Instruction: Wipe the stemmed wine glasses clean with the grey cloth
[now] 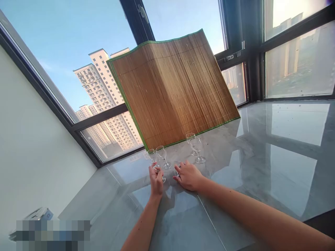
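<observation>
My left hand is closed around a small clear wine glass, whose round foot shows at the right of the fingers. Just behind it stands an upright stemmed wine glass, with another wine glass to its left, partly hidden by my fingers. To the right, my right hand curls palm down over clear glassware near the counter surface, mostly hidden by the fingers. Beyond that hand, a wine glass stands upright, overlapping a further wine glass behind it.
A brown slatted bamboo mat with green edging leans against the window behind the glasses. The glossy grey tiled counter reflects the windows. Dark window frames surround it, and a white wall rises at left. A blurred patch covers the lower left.
</observation>
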`<state>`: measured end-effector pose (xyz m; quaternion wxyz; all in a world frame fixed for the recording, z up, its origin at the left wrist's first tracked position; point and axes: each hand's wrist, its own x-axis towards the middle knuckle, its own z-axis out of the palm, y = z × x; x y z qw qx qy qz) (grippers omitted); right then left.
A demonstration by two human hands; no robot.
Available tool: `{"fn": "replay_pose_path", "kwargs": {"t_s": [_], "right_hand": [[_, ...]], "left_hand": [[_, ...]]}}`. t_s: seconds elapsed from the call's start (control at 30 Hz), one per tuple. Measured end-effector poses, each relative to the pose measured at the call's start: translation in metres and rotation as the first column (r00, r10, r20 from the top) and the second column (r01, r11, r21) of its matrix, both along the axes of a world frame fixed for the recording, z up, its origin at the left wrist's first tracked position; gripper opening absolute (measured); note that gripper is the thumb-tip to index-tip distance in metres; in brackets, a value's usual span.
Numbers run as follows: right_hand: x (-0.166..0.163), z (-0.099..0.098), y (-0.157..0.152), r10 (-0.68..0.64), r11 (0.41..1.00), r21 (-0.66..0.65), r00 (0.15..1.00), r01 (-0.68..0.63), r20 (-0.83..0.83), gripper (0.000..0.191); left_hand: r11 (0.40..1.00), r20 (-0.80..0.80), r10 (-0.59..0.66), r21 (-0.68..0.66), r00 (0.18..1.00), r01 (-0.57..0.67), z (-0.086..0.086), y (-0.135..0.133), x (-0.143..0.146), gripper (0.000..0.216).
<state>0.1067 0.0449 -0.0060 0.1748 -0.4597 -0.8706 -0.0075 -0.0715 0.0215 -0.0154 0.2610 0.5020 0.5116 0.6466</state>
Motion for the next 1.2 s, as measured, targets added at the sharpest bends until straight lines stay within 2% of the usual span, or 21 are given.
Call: {"fn": "replay_pose_path", "kwargs": {"t_s": [0.1,0.17,0.27,0.33,0.5,0.7,0.8,0.87,1.07,1.2], "right_hand": [[-0.021,0.005,0.003,-0.158,0.983,-0.089,0.987,0.158,0.011,0.046],[-0.034,0.008,0.006,-0.241,0.961,-0.132,0.97,0.242,0.021,0.054],[-0.045,0.01,0.009,-0.297,0.946,-0.141,0.955,0.293,-0.005,0.063],[-0.043,0.008,0.01,-0.289,0.952,-0.121,0.956,0.281,-0.045,0.064],[-0.026,0.004,0.008,-0.123,0.989,-0.106,0.972,0.103,-0.202,0.068],[-0.024,0.007,0.005,-0.129,0.986,-0.154,0.89,0.067,-0.437,0.089],[-0.023,0.007,0.004,-0.094,0.989,-0.144,0.904,0.037,-0.416,0.091],[-0.021,0.008,0.004,-0.099,0.991,-0.115,0.925,0.06,-0.367,0.092],[-0.02,0.008,0.001,-0.263,0.962,-0.154,0.926,0.228,-0.27,0.101],[-0.022,0.003,0.007,-0.226,0.966,-0.185,0.932,0.178,-0.283,0.097]], "left_hand": [[1.0,-0.015,-0.011,0.015,1.0,0.011,0.003,-0.002,0.004,0.04],[0.999,-0.026,-0.032,0.031,0.999,0.033,0.005,-0.003,0.006,0.04],[0.998,-0.041,-0.054,0.041,0.998,0.055,0.006,-0.003,0.007,0.041],[0.997,-0.037,-0.057,0.045,0.998,0.058,0.005,-0.002,0.006,0.041],[0.997,-0.113,-0.016,0.078,0.993,0.025,0.002,0.001,0.006,0.039],[0.991,-0.291,0.011,0.131,0.957,0.028,0.005,-0.006,0.014,0.041],[0.988,-0.312,0.022,0.151,0.95,0.027,0.008,-0.01,0.018,0.039],[0.988,-0.309,0.031,0.155,0.951,0.019,0.009,-0.012,0.019,0.038],[0.985,-0.295,0.053,0.171,0.954,-0.002,0.01,-0.011,0.018,0.035],[0.985,-0.334,0.104,0.167,0.937,-0.05,0.009,-0.008,0.015,0.034]]}}
